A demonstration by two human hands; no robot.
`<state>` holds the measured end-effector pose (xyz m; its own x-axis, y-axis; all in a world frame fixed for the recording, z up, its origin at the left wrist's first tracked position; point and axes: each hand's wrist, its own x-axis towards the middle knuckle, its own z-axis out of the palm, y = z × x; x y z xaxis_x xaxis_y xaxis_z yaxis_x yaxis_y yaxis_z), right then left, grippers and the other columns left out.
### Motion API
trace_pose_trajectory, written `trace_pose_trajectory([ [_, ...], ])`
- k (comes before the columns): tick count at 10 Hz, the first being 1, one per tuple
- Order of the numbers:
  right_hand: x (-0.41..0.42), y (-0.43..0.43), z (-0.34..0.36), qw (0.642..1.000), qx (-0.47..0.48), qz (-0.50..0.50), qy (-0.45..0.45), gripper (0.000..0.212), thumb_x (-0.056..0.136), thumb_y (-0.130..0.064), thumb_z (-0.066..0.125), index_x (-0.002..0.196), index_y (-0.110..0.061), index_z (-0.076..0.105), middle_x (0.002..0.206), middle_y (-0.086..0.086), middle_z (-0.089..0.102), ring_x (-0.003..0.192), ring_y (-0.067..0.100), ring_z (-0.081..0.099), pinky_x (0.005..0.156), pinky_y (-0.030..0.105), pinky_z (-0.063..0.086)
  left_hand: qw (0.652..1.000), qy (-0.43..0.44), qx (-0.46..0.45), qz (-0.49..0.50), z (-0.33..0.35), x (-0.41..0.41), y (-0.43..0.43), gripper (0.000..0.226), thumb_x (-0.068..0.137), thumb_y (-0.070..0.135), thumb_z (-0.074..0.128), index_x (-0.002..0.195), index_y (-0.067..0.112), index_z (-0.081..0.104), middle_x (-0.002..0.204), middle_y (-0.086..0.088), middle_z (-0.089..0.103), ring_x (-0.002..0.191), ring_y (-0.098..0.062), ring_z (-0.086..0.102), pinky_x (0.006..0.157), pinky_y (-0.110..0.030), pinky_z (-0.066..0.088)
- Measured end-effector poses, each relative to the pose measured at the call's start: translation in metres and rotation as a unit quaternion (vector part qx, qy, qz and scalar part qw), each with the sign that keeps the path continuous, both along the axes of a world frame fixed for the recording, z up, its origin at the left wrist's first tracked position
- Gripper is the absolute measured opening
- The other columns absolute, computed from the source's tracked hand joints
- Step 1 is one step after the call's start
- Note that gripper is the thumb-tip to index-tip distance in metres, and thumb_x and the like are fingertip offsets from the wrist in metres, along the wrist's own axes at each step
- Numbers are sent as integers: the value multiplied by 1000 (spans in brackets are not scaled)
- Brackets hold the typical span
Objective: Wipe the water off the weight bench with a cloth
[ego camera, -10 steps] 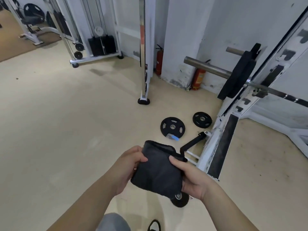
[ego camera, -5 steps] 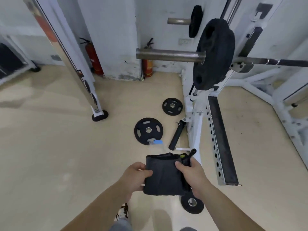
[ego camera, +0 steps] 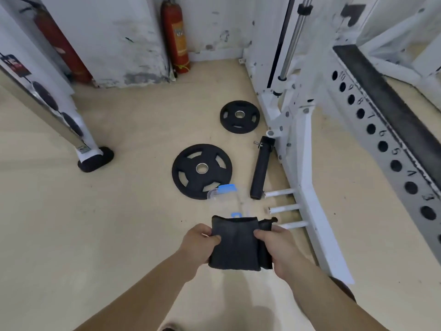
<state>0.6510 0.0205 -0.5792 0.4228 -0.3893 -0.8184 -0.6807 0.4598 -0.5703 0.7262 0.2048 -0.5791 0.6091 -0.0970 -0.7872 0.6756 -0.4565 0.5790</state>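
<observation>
A folded black cloth (ego camera: 235, 244) hangs in front of me over the beige floor, held from both sides. My left hand (ego camera: 196, 247) pinches its left edge and my right hand (ego camera: 278, 249) grips its right edge. No padded weight bench shows in this view; only the white rack frame (ego camera: 307, 163) with numbered holes stands at the right.
Two black weight plates (ego camera: 201, 170) (ego camera: 239, 116) lie on the floor ahead, with a clear plastic bottle with a blue label (ego camera: 223, 191) and a black roller bar (ego camera: 261, 167). White pegs (ego camera: 281, 207) stick out of the rack. A red fire extinguisher (ego camera: 176, 34) stands by the wall; a mirrored post (ego camera: 71, 130) at left.
My view has swung right and tipped down, closing in on the rack base and floor plates; the loaded barbell left the view. Both hands still hold the cloth.
</observation>
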Motion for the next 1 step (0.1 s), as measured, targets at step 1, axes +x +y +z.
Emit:
trace_pose_trajectory([
  [1,21,1,-62,997,-71,15,-40,8,90,-5,70,97,-7,74,104,19,78,95,35,74,86,50,61,999,-26,-18,2,-61,19,-7,10,89,13,68,91,9,59,90,-11,65,71,-25,62,70,-41,62],
])
